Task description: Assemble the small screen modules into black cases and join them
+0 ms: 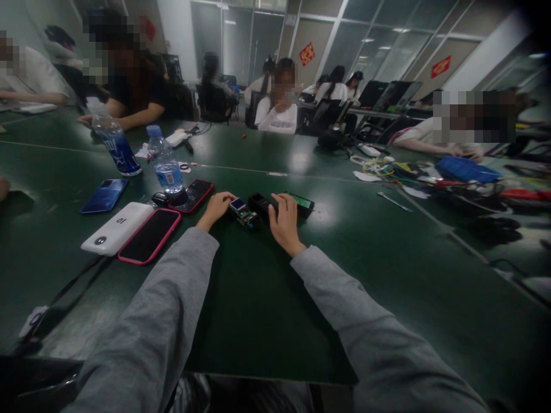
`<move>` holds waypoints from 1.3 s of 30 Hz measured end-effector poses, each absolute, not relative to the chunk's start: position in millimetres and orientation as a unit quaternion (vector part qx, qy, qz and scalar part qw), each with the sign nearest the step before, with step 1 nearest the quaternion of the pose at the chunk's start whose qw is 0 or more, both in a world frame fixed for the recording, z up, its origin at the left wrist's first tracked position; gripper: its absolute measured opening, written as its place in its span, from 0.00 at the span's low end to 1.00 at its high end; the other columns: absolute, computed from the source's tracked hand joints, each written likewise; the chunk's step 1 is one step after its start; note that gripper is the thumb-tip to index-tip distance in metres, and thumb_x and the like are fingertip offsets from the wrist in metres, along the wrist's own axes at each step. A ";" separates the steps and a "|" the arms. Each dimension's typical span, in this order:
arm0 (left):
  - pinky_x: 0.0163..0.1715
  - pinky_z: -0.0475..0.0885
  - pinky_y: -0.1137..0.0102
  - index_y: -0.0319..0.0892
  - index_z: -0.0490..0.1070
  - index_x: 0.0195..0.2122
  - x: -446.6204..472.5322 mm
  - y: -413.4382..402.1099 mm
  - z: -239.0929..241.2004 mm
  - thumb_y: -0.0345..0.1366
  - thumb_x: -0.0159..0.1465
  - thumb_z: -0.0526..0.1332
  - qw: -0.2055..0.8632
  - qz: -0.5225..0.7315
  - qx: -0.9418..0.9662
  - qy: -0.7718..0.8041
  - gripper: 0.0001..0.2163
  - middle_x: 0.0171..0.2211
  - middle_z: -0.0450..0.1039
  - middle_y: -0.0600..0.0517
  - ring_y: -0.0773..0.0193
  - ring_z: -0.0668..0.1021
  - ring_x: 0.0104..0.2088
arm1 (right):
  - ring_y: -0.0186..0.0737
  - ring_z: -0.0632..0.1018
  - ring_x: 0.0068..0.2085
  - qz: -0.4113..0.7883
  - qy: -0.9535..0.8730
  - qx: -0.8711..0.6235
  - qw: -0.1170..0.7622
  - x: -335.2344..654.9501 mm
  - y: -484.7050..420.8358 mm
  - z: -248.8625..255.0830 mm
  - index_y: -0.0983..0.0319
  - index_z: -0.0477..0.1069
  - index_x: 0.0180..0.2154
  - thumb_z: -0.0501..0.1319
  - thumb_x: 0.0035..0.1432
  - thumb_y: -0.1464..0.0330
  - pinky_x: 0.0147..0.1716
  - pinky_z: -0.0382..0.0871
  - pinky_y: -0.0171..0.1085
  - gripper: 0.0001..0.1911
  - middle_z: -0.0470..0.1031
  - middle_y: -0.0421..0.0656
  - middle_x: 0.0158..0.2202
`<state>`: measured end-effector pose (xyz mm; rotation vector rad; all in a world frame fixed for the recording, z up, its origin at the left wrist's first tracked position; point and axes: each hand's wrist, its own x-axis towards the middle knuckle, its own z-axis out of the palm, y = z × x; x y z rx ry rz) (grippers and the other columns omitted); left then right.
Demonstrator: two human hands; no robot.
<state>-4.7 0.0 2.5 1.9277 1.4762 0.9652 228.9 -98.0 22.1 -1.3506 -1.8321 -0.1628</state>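
My left hand (216,209) is at the left edge of a small circuit board (245,215) with a little screen, its fingers curled and closed on that edge. Just to the right, a black plastic case (259,203) lies on the table. Over the case rests my right hand (286,222), palm down, thumb apart from the other fingers, which lie loosely extended. Part of the case is hidden under this hand. Beyond the right fingers sits a dark piece with a bright green surface (302,200); its kind is unclear.
Left on the green table (241,321) are a red-edged phone (192,196), a pink-cased phone (150,236), a white device (118,228), a blue phone (104,196) and two bottles (169,172). A wrench (394,201) and tangled cables (390,169) lie right. People sit around.
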 end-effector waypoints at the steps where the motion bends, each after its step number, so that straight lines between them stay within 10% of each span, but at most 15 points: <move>1: 0.46 0.72 0.67 0.41 0.78 0.38 -4.8 0.0 2.2 0.30 0.63 0.54 0.262 0.357 0.711 0.546 0.13 0.41 0.80 0.48 0.62 0.79 0.41 | 0.51 0.64 0.57 -0.072 -0.721 -0.540 0.429 228.8 -98.9 23.5 0.59 0.61 0.59 0.47 0.69 0.63 0.57 0.62 0.55 0.20 0.62 0.51 0.55; 39: 0.47 0.71 0.67 0.41 0.78 0.38 -6.2 -0.8 0.0 0.30 0.64 0.53 0.264 0.366 0.713 0.536 0.13 0.41 0.80 0.49 0.62 0.79 0.42 | 0.49 0.73 0.48 0.065 -0.636 -0.584 0.499 243.5 -83.0 0.8 0.65 0.70 0.48 0.53 0.64 0.53 0.51 0.66 0.51 0.23 0.72 0.53 0.45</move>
